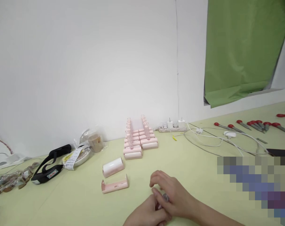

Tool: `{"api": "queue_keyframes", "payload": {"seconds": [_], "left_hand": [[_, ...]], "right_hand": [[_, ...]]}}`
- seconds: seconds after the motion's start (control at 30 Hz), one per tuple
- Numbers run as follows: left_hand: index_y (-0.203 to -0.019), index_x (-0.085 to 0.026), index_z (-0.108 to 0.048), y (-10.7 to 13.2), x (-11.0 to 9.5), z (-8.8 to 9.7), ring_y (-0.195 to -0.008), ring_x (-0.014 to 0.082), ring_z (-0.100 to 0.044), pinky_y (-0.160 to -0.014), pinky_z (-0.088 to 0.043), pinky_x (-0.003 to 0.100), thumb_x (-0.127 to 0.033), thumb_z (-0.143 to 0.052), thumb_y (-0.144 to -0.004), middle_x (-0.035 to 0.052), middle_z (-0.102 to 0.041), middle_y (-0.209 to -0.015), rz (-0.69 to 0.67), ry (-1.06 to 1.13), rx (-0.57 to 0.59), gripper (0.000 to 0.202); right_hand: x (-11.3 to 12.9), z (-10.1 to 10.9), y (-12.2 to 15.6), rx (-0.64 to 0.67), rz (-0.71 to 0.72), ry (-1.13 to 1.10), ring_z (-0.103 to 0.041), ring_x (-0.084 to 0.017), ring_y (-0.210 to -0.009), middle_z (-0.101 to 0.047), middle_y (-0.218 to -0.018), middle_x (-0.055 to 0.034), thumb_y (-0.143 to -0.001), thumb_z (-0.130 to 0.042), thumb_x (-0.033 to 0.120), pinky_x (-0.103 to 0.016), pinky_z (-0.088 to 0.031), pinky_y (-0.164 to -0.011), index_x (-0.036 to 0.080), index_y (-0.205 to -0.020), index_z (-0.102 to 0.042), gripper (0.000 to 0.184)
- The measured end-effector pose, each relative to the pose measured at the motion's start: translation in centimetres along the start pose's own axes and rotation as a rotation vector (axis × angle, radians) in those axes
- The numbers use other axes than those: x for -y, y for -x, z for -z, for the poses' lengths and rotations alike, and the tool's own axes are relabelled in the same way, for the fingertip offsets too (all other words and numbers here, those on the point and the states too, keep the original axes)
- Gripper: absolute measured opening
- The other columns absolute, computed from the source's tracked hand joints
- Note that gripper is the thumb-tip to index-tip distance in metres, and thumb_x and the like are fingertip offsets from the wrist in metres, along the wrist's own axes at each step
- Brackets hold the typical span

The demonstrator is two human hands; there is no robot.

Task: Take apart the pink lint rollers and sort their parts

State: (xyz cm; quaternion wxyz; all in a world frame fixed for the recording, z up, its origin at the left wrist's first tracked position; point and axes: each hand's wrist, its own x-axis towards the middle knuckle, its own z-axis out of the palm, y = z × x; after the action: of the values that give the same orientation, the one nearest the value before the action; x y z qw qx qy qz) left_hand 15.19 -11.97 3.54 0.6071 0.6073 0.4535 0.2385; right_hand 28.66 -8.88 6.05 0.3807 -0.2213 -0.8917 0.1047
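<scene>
At the bottom middle my two hands meet over the table. My left hand (pixel 148 213) is closed round a small pale pinkish piece with a shiny, clear-looking end (pixel 165 197), mostly hidden by fingers. Over it from the right comes my right hand (pixel 176 194), fingers curled and thumb pressed against the same piece. Left of the hands lies an open pink half-shell cover (pixel 115 187). Behind that cover is a white roll in a pink holder (pixel 113 167). Farther back, several pink lint rollers (pixel 133 149) stand in two rows, clear pink handles upright.
A power strip (pixel 172 129) with chargers sits by the wall, white cables (pixel 210 142) running right. Several red-handled tools (pixel 255 125) lie at right. To the left are a black strap (pixel 48 169), bagged food (pixel 77 156), a bagged cup (pixel 95 142) and wrapped items (pixel 13 180).
</scene>
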Motion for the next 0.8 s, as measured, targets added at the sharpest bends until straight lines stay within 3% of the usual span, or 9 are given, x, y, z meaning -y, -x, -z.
{"api": "queue_keyframes", "payload": {"seconds": [0.1,0.27,0.47,0.57,0.67,0.8], "left_hand": [[-0.068,-0.018,-0.041,-0.2,0.2,0.1,-0.035,0.0053,-0.025,-0.036,-0.018,0.02,-0.032,-0.042,-0.075,-0.0094,-0.031,-0.042,0.007,-0.056,-0.068,0.015],[-0.068,-0.016,-0.049,-0.1,-0.2,-0.6,-0.054,0.0106,-0.038,-0.049,-0.027,0.022,-0.041,-0.047,-0.073,-0.0023,-0.044,-0.059,-0.006,-0.4,-0.354,0.026],[-0.077,-0.017,-0.053,-0.3,-0.1,-0.4,-0.056,0.0151,-0.046,-0.049,-0.027,0.023,-0.035,-0.039,-0.078,0.0036,-0.057,-0.065,-0.164,-0.717,-0.356,0.023],[-0.08,-0.016,-0.054,-0.5,-0.3,-0.4,-0.06,0.0197,-0.052,-0.05,-0.028,0.026,-0.035,-0.036,-0.08,0.0094,-0.06,-0.07,-0.179,-0.933,-0.399,0.026],[-0.084,-0.014,-0.056,-0.2,-0.7,0.0,-0.062,0.0237,-0.055,-0.052,-0.03,0.029,-0.034,-0.036,-0.081,0.0145,-0.062,-0.074,-0.088,-1.133,-0.372,0.029],[-0.094,-0.015,-0.05,0.9,-0.3,1.7,-0.075,0.024,-0.054,-0.061,-0.036,0.031,-0.03,-0.043,-0.076,0.0109,-0.059,-0.084,-0.107,-1.167,-0.43,0.025]], "right_hand": [[-1.1,-0.7,-0.4,0.078,-0.233,0.033,-0.04,-0.009,-0.045,-0.047,-0.052,0.0028,-0.083,-0.031,0.025,-0.02,-0.029,-0.044,0.019,-0.059,-0.042,0.026],[-2.2,-1.9,-0.4,0.146,-0.406,0.034,-0.028,-0.009,-0.039,-0.035,-0.042,0.004,-0.085,-0.025,0.04,-0.023,-0.021,-0.042,0.019,-0.049,-0.026,0.042],[-3.1,-3.0,-0.6,0.135,-0.655,-0.275,-0.029,-0.008,-0.034,-0.031,-0.035,0.0053,-0.082,-0.022,0.056,-0.022,-0.022,-0.036,0.021,-0.048,-0.022,0.049],[-4.9,-2.0,-1.1,0.091,-0.781,-0.359,-0.032,-0.009,-0.031,-0.031,-0.032,0.0058,-0.078,-0.03,0.058,-0.022,-0.025,-0.034,0.022,-0.045,-0.025,0.049],[-7.5,0.4,-2.1,0.158,-0.973,-0.379,-0.03,-0.009,-0.024,-0.032,-0.025,0.0046,-0.076,-0.03,0.059,-0.022,-0.022,-0.03,0.022,-0.041,-0.031,0.051],[-9.0,2.0,-3.9,0.019,-0.858,-0.504,-0.04,-0.01,-0.03,-0.045,-0.034,0.0014,-0.075,-0.027,0.062,-0.021,-0.029,-0.036,0.019,-0.045,-0.04,0.054]]}}
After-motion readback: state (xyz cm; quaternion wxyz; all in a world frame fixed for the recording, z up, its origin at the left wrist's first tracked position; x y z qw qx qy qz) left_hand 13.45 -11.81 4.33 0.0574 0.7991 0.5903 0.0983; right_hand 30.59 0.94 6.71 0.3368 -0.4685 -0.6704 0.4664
